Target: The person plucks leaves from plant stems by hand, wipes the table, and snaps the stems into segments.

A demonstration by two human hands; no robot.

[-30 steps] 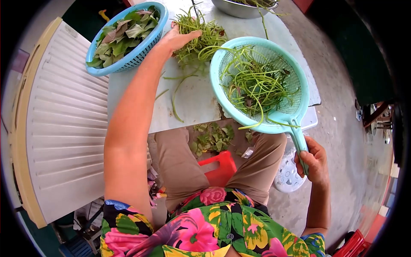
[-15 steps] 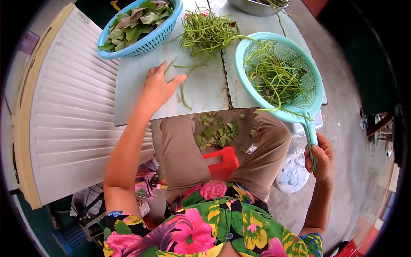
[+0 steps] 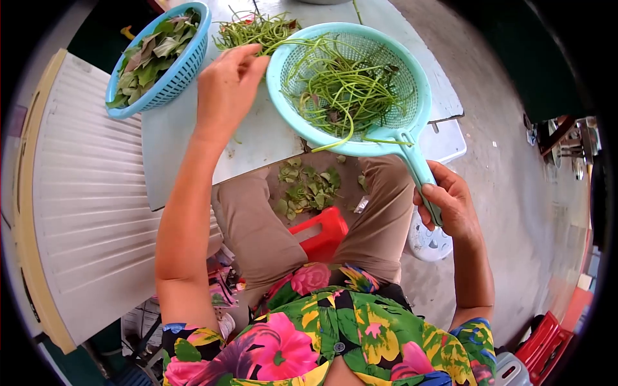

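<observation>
My right hand (image 3: 450, 201) grips the handle of a turquoise plastic strainer (image 3: 418, 168), its fingers wrapped around it. Thin green vegetable stems (image 3: 347, 90) lie tangled inside the strainer's mesh bowl, a few hanging over the rim. Between the strainer's left rim and a heap of similar stems (image 3: 261, 31) is my left hand (image 3: 226, 87), above the table. Its fingers are bent, with thumb and forefinger close together. What they hold, if anything, is hidden. A short stem piece (image 3: 237, 139) shows beside the wrist.
A blue basket (image 3: 164, 90) of green leaves stands at the table's (image 3: 174, 145) left edge. A ribbed white panel (image 3: 103, 199) is at the left. Fallen leaves (image 3: 309, 190) and a red stool (image 3: 322, 235) are below, between my legs. A white stool (image 3: 444, 145) stands right of the table.
The strainer has moved left and away from me over the table, held by my right hand. My left hand has moved up from the loose stems toward the heap, and its spread fingers have drawn together.
</observation>
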